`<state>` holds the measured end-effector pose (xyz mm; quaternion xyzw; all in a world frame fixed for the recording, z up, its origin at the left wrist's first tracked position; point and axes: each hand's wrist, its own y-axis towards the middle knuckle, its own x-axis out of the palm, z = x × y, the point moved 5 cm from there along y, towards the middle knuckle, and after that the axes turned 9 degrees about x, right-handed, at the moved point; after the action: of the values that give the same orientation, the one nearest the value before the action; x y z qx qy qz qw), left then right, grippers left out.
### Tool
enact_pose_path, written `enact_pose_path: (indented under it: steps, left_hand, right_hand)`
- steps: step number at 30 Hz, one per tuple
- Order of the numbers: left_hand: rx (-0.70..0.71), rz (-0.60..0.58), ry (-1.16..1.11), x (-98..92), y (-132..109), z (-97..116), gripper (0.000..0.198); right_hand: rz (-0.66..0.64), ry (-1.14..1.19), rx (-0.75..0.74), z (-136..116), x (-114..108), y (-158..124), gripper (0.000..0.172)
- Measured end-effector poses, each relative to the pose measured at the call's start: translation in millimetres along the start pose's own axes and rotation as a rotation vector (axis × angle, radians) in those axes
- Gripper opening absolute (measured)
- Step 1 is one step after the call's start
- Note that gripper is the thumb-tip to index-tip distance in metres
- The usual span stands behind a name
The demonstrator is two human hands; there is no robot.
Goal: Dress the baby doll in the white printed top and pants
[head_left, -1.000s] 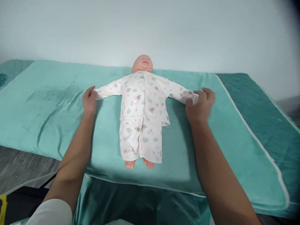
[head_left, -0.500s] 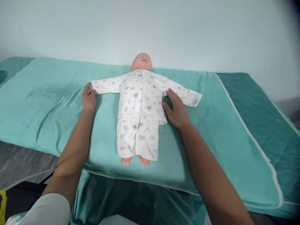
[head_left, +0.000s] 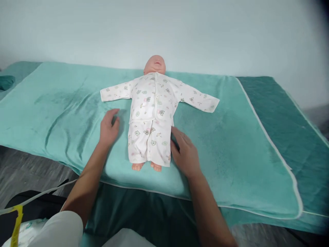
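Note:
On its back lies a baby doll (head_left: 155, 65), its head toward the wall and its feet toward me. It wears a white printed shirt (head_left: 145, 99) with both sleeves spread sideways, and matching trousers (head_left: 140, 144) from which the toes show. My left hand (head_left: 109, 128) is apart from the doll, below the sleeve on the left, fingers loosely curved and holding nothing. Beside the trouser leg on the right is my right hand (head_left: 185, 151), its fingertips at the cloth's edge, thumb and fingers apart. Whether those fingertips press on the trousers I cannot tell.
A light green blanket (head_left: 244, 164) with white edging covers the bed, over a darker green cover (head_left: 290, 120). Behind stands a pale wall (head_left: 205, 34). At lower left are a black bag-like item (head_left: 33, 206), a pale cord (head_left: 48, 190) and a yellow strap (head_left: 17, 223).
My left hand has let go of the sleeve cuff and moved right and toward me. My right hand has slid from the shirt's side down to the trouser leg. The shirt's lower right edge lies flatter.

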<state>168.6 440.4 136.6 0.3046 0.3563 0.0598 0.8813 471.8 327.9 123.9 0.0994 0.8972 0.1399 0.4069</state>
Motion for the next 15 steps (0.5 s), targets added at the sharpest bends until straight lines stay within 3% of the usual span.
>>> enact_pose_path:
  steps: [3,6,10,13,15]
  left_hand:
    - [0.055,-0.139,-0.043,1.8,-28.1,24.6,0.031]
    - [0.062,-0.204,-0.148,-1.6,-54.8,45.2,0.029]
    - [0.087,-0.209,-0.214,-12.4,-88.3,65.2,0.024]
    - [0.132,-0.247,-0.194,-17.6,-107.8,76.3,0.032]
    - [0.189,-0.272,-0.149,-18.0,-116.1,83.8,0.038]
  right_hand:
    - [0.030,0.114,0.109,-2.7,-2.8,-30.1,0.041]
    - [0.077,0.286,0.209,-13.2,-7.8,-52.1,0.038]
    - [0.074,0.296,0.014,-56.6,-9.7,-65.9,0.042]
    - [-0.002,0.086,-0.138,-88.5,2.6,-68.7,0.034]
    - [-0.024,-0.059,-0.150,-99.1,13.5,-66.8,0.028]
